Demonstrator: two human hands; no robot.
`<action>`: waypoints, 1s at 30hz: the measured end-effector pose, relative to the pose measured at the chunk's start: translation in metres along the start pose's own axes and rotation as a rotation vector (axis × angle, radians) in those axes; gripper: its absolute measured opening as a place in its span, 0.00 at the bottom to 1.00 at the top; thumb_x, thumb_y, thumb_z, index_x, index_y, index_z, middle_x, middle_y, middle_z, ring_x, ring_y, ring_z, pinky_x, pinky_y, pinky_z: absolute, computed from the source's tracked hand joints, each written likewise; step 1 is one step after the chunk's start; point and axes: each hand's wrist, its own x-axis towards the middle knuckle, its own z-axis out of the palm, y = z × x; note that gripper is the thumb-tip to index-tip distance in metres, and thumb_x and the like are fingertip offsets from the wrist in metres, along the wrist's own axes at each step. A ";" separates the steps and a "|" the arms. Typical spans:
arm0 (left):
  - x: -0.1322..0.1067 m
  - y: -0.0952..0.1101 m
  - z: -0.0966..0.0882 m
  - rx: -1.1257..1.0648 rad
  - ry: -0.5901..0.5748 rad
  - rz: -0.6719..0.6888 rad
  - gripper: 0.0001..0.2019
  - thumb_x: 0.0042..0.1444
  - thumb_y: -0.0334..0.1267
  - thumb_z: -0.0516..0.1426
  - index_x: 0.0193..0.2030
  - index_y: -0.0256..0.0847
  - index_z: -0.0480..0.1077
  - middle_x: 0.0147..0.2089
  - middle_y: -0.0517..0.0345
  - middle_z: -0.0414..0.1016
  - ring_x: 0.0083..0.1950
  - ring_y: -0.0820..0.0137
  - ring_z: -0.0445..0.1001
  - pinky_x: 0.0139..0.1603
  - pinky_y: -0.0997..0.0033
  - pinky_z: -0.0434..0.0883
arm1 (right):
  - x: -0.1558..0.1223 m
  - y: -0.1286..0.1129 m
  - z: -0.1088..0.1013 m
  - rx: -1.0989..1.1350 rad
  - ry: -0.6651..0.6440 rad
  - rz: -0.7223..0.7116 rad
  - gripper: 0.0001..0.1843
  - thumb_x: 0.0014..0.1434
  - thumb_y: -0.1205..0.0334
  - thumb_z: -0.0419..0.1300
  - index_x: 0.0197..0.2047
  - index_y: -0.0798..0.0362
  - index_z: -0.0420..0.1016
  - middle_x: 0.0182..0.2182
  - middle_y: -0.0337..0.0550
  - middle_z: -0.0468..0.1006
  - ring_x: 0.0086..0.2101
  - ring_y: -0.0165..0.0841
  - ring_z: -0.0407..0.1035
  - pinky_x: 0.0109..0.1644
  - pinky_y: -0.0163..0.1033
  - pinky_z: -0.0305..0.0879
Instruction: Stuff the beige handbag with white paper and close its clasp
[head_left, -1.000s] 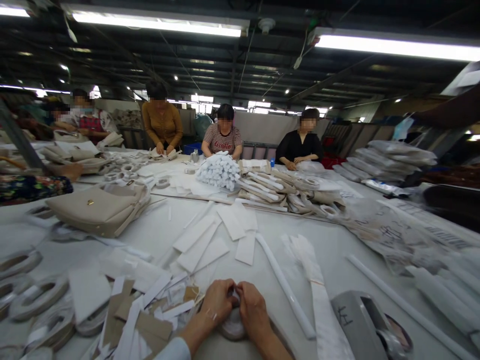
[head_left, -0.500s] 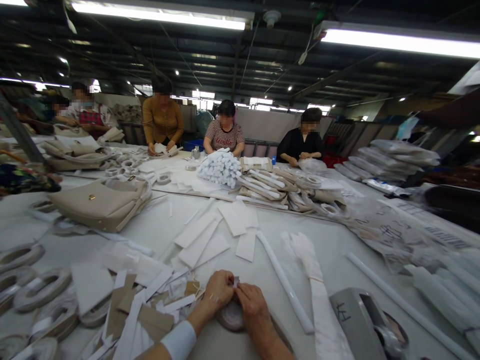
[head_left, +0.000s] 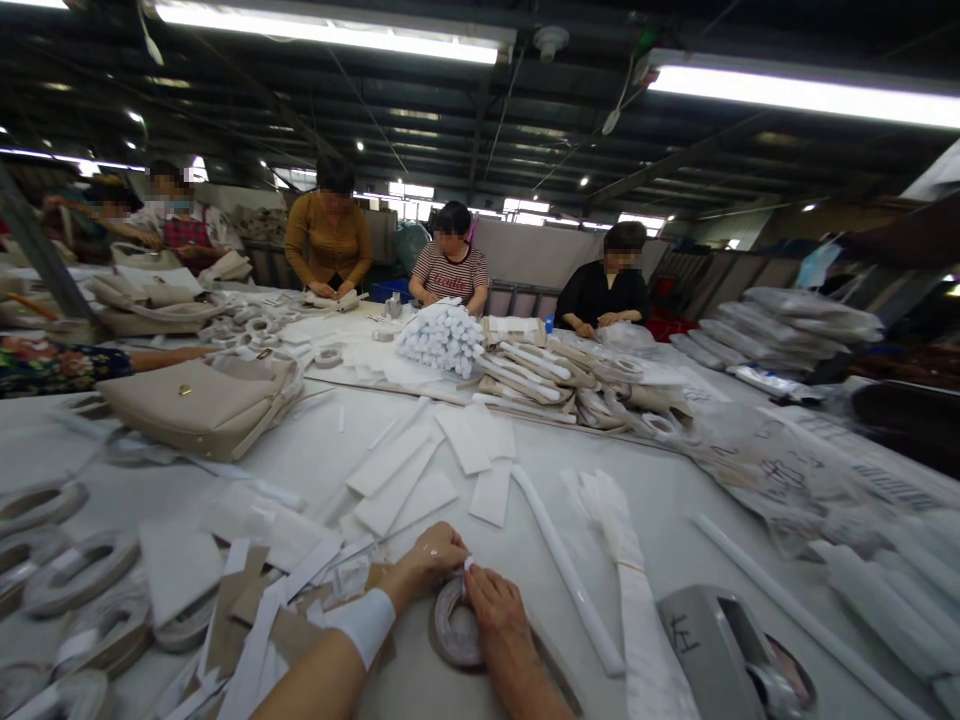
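A beige coiled strap [head_left: 444, 640], seemingly wrapped in clear film, lies on the table in front of me. My right hand [head_left: 496, 610] closes over its right side, fingers together and pointing toward its top edge. Beyond the coil's upper left edge, my left hand [head_left: 436, 552] is curled with its fingers pinched. A small white piece [head_left: 469, 564] shows between the two hands at the top of the coil. Whatever the left fingertips hold is hidden. A loose length of beige strap [head_left: 556, 668] runs along the right forearm.
Left of my hands are paper and card strips [head_left: 259, 625] and several strap coils [head_left: 79, 572]. A beige handbag [head_left: 199, 405] sits behind them. To the right lie a white tube [head_left: 570, 575], bundled white strips [head_left: 634, 580] and a grey tape dispenser [head_left: 712, 640]. Co-workers sit or stand across the table.
My left hand has shifted slightly left and up, exposing more of the coil. The small piece between my fingers no longer stands upright. A floral-sleeved arm now reaches behind the handbag.
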 end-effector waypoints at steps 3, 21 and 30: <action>0.005 0.003 0.002 0.035 0.010 -0.044 0.11 0.61 0.43 0.57 0.40 0.34 0.70 0.37 0.58 0.73 0.35 0.72 0.73 0.35 0.69 0.73 | 0.001 -0.001 -0.003 0.012 -0.032 0.023 0.23 0.59 0.78 0.49 0.53 0.51 0.68 0.48 0.43 0.77 0.46 0.38 0.69 0.46 0.42 0.62; 0.001 0.011 0.010 0.183 0.170 -0.003 0.13 0.61 0.45 0.56 0.38 0.36 0.72 0.39 0.56 0.75 0.43 0.67 0.74 0.47 0.59 0.71 | 0.041 -0.016 -0.048 0.125 -0.488 0.247 0.20 0.54 0.79 0.50 0.45 0.51 0.71 0.42 0.44 0.76 0.43 0.39 0.64 0.43 0.43 0.51; 0.003 0.015 0.014 0.206 0.202 -0.040 0.13 0.62 0.45 0.55 0.39 0.36 0.72 0.41 0.54 0.75 0.45 0.66 0.73 0.50 0.57 0.69 | 0.036 -0.011 -0.048 0.259 -0.499 0.294 0.17 0.58 0.75 0.48 0.48 0.51 0.69 0.42 0.46 0.75 0.44 0.38 0.64 0.45 0.41 0.52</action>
